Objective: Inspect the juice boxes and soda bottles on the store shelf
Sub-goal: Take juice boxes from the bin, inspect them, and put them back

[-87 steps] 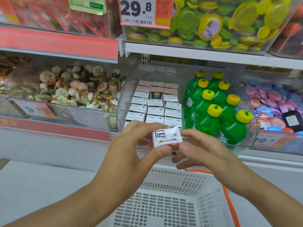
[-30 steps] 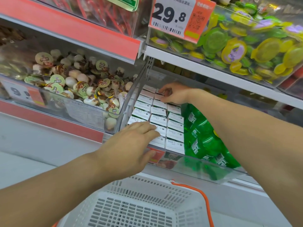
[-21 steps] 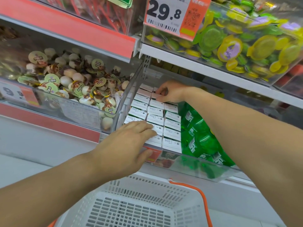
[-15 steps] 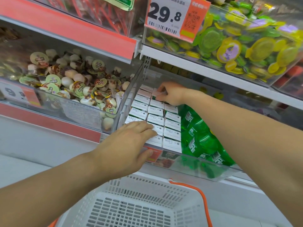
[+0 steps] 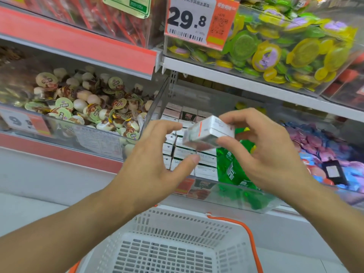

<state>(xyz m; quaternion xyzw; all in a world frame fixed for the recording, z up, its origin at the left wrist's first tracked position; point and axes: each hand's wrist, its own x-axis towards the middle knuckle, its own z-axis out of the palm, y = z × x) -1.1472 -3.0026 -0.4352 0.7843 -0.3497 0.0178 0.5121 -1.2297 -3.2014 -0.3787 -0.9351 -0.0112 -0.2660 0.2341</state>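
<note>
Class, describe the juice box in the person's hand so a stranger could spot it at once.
Find the clear bin under the 29.8 price tag, filled with juice boxes and green bottles. In front of it, the right hand pinches one juice box: the only one lifted out and tilted.

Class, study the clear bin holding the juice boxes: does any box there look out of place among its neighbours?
Yes. In the back row of the juice boxes, one dark box marked 100% stands among the pale tops, seemingly turned differently or a different kind. Another juice box is out of the bin, tilted in the right hand.
</note>
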